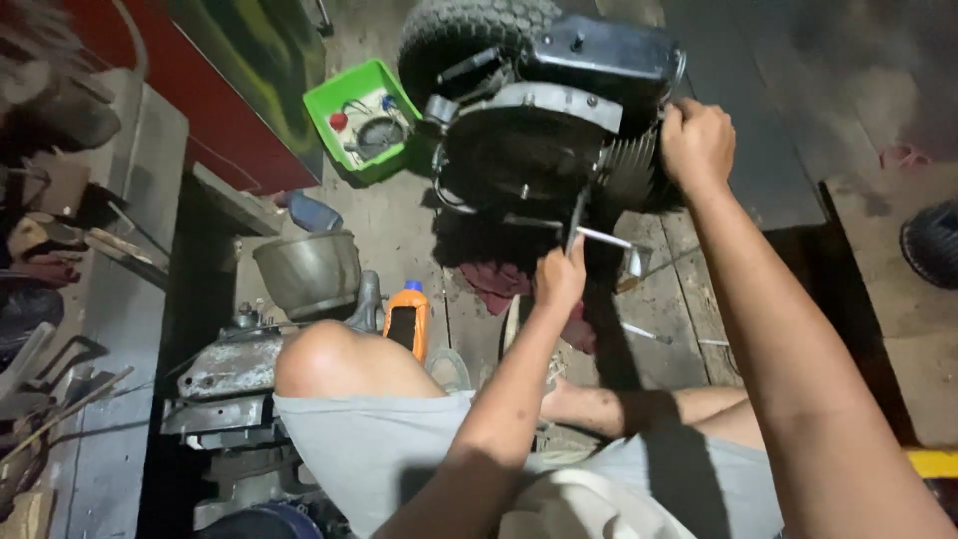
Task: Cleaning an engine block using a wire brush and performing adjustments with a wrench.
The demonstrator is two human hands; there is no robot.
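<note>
A dark small engine (544, 130) with cooling fins stands on the wooden floor in front of me, a knobby tyre (469, 30) behind it. My right hand (697, 143) grips the engine's finned right side. My left hand (559, 277) is closed on a thin metal tool (599, 236) that points up at the engine's underside. A red rag (499, 282) lies under the engine. I sit on the floor with my knee (324, 354) raised.
A green plastic bin (361, 120) with small parts sits at the back left. A metal bowl (307, 271) and an orange bottle (407, 319) stand near my knee. Metal engine parts (225, 384) and cluttered tools lie at left. Another tyre (933, 240) shows at right.
</note>
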